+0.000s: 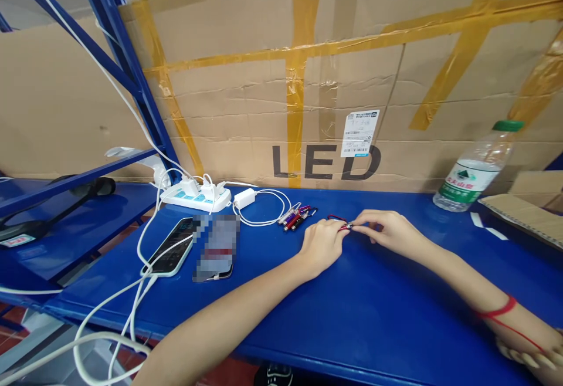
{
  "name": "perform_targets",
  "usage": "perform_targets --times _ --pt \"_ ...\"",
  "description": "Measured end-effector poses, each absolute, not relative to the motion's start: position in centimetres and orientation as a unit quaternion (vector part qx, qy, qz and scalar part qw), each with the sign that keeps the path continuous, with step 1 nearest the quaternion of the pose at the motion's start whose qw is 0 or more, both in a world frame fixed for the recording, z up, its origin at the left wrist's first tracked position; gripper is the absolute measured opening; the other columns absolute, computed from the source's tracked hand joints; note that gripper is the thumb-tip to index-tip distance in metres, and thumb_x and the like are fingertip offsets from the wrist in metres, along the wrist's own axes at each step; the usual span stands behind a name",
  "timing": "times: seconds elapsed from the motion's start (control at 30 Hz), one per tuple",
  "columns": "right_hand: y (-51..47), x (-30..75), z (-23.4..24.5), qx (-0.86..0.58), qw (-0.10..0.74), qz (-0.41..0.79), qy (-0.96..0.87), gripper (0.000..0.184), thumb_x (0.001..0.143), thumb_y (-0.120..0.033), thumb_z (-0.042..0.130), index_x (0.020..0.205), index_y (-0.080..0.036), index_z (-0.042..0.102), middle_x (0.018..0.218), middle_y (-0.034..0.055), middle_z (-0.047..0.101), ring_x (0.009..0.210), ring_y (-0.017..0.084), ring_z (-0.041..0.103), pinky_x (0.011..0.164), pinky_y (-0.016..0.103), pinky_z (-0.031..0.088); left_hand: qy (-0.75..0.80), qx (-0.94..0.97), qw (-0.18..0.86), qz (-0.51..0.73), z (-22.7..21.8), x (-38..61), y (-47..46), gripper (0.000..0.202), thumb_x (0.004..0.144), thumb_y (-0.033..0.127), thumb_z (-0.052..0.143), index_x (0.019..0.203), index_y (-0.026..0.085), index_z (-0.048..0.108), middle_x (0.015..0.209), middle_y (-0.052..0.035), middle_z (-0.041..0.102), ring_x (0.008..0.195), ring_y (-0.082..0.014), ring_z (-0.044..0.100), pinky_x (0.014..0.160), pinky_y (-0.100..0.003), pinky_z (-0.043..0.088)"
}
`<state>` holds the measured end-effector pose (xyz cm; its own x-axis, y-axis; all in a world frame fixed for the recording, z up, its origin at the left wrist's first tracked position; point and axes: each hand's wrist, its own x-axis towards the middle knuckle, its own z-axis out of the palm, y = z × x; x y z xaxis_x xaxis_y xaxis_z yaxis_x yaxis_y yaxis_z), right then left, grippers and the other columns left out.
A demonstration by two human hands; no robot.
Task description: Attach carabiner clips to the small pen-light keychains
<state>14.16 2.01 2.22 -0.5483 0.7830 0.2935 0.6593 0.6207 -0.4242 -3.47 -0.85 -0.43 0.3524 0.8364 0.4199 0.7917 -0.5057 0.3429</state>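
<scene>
I have two grips in view, and both are clamped on one same thing. My left grip (323, 245) holds one small red tube (344, 227) with closed fingers, and my right grip (391, 227) pinches its silvery end between thumb and forefinger. This tube is a little above the blue bench (352, 315), in the middle of the scene; one red clip (336, 217) shows just beyond my left fingers. To the left of it, on the far part, lies one heap of small metal tubes (295, 219), silver, purple, red and black; they overlap, so I cannot count them exactly, but I see at least four. Farther left there are one white adapter (244, 198) with its looped cable and one power strip (197, 197), which carries two white plugs. Nearer than the strip lie two phones (171, 248), side by side. On the far right stands one bottle (472, 169) with one green cap, and two white strips (497, 233) lie near it.
</scene>
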Motion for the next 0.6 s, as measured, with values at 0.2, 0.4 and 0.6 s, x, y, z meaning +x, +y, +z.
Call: perform_targets --times 0.2,0.4,0.6 --pt "2.15 14.14 2.34 -0.438 0.266 0.235 -0.826 0.040 0.070 -0.055 0.054 0.072 -0.017 0.064 0.051 0.0009 0.057 0.043 0.012 0.051 0.047 0.023 0.040 0.479 0.831 0.051 0.278 -0.26 -3.34 -1.03 0.024 0.089 0.026 0.034 0.100 0.020 0.055 0.098 -0.0022 0.063 0.090 -0.0162 0.057 0.077 -0.028 0.046" --pt "1.91 13.90 2.44 -0.457 0.261 0.286 -0.801 0.039 0.068 -0.054 0.057 0.072 -0.016 0.063 0.045 -0.0003 0.054 0.043 0.012 0.049 0.045 0.022 0.038 0.464 0.830 0.071 0.300 -0.29 -3.41 -0.96 0.025 0.090 0.027 0.033 0.108 0.024 0.051 0.105 -0.0004 0.061 0.097 -0.0148 0.056 0.082 -0.027 0.045" --pt "1.66 13.50 2.18 -0.454 0.260 0.283 -0.804 0.041 0.069 -0.057 0.055 0.071 -0.017 0.062 0.045 -0.0007 0.054 0.043 0.011 0.049 0.044 0.021 0.036 0.467 0.830 0.091 0.292 -0.04 -3.57 -1.01 0.026 0.090 0.025 0.032 0.111 0.028 0.048 0.104 0.0016 0.061 0.095 -0.0143 0.056 0.080 -0.027 0.046"
